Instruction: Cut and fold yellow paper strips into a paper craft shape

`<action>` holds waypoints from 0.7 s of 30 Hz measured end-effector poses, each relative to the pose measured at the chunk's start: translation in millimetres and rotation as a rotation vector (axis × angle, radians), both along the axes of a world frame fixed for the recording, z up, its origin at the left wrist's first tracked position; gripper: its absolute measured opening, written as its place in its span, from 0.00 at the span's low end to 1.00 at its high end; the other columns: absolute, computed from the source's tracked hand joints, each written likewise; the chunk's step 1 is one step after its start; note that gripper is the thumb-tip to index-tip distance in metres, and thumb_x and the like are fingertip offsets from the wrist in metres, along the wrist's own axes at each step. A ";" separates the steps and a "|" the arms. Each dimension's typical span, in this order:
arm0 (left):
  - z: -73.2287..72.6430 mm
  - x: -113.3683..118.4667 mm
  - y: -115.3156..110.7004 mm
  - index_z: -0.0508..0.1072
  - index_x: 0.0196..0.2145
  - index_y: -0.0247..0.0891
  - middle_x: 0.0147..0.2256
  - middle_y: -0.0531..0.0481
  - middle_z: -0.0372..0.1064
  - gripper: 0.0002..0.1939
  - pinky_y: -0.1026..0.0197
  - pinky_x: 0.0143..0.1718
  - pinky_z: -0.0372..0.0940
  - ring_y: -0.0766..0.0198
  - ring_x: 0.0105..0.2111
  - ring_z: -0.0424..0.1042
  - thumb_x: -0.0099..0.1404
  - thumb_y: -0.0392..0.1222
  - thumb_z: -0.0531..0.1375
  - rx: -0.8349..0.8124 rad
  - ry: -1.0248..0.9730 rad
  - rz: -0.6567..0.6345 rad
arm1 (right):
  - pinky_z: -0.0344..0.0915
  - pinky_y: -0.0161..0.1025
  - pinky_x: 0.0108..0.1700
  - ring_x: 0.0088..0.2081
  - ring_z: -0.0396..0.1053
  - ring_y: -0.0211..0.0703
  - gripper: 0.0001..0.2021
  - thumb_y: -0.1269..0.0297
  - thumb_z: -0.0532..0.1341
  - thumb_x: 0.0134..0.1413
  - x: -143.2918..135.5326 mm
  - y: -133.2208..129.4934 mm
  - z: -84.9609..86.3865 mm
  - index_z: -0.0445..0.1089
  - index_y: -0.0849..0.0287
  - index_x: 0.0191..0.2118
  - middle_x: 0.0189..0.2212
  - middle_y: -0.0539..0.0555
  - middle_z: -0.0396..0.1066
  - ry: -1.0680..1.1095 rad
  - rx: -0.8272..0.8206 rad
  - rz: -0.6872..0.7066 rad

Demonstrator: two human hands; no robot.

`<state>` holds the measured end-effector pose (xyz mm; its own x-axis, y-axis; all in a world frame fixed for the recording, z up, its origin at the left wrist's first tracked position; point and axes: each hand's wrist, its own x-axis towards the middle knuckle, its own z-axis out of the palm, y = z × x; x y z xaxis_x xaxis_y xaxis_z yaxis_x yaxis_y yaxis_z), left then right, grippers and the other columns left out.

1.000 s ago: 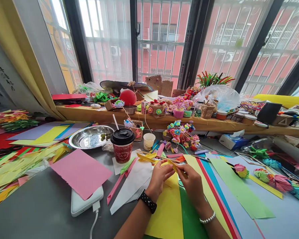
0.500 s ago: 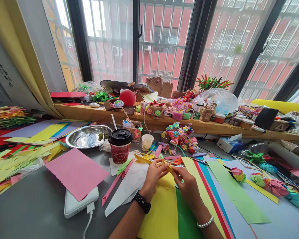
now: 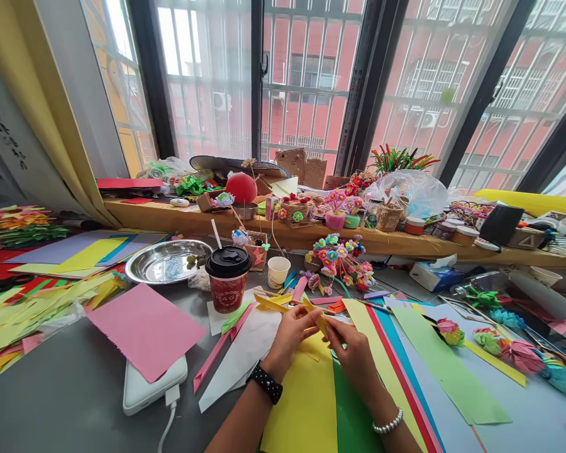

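A small folded yellow paper strip (image 3: 317, 316) is pinched between my two hands, above a sheet of yellow paper (image 3: 304, 396). My left hand (image 3: 293, 330), with a dotted dark watch band at the wrist, grips the strip from the left. My right hand (image 3: 351, 345), with a beaded bracelet below it, has its fingertips closed on the strip's right side. Beneath my right forearm lies green paper (image 3: 353, 402). Just beyond my left hand are more folded yellow strips (image 3: 272, 302). White paper (image 3: 245, 352) and a folded pink strip (image 3: 219, 352) lie to the left.
A lidded red cup (image 3: 227, 286), a paper cup (image 3: 278, 272) and a steel dish (image 3: 163, 261) stand behind. Pink paper (image 3: 146, 327) covers part of a white power bank (image 3: 144, 390). Paper flowers (image 3: 523, 355) and a light green sheet (image 3: 453, 365) lie at right.
The yellow strip has turned slightly, its upper end now pointing up between my hands. My fingers have shifted a little on it. Other things stay in place.
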<state>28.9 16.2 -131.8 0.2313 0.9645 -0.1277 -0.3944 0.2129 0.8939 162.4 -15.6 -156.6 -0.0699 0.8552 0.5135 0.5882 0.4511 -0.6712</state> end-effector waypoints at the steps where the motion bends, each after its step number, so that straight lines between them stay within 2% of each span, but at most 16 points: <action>1: -0.1 0.6 -0.7 0.68 0.29 0.33 0.30 0.47 0.68 0.15 0.62 0.36 0.64 0.63 0.31 0.69 0.45 0.44 0.64 0.010 0.022 -0.021 | 0.70 0.39 0.29 0.26 0.72 0.43 0.15 0.63 0.50 0.54 0.0 0.3 -0.8 0.69 0.62 0.43 0.33 0.58 0.73 -0.001 0.001 0.002; 9: 1.4 2.8 -0.9 0.70 0.24 0.32 0.25 0.50 0.68 0.15 0.64 0.31 0.65 0.67 0.26 0.68 0.42 0.45 0.65 -0.007 0.114 0.045 | 0.70 0.39 0.29 0.25 0.71 0.43 0.16 0.63 0.47 0.56 -0.7 3.1 -2.2 0.68 0.61 0.44 0.32 0.58 0.73 -0.106 0.071 0.026; 17: 3.8 2.4 -2.6 0.72 0.24 0.31 0.26 0.49 0.70 0.13 0.63 0.34 0.65 0.65 0.28 0.69 0.42 0.44 0.65 -0.003 0.063 0.030 | 0.70 0.38 0.33 0.34 0.71 0.44 0.14 0.70 0.48 0.54 2.2 3.0 -0.1 0.66 0.61 0.44 0.36 0.57 0.73 -0.225 0.247 0.000; 21: 0.8 4.4 -1.3 0.73 0.26 0.31 0.27 0.48 0.71 0.14 0.63 0.34 0.66 0.65 0.29 0.69 0.42 0.44 0.66 0.008 0.079 0.060 | 0.70 0.38 0.33 0.34 0.71 0.44 0.16 0.74 0.49 0.51 2.8 3.5 -0.5 0.65 0.61 0.44 0.35 0.56 0.73 -0.284 0.299 -0.020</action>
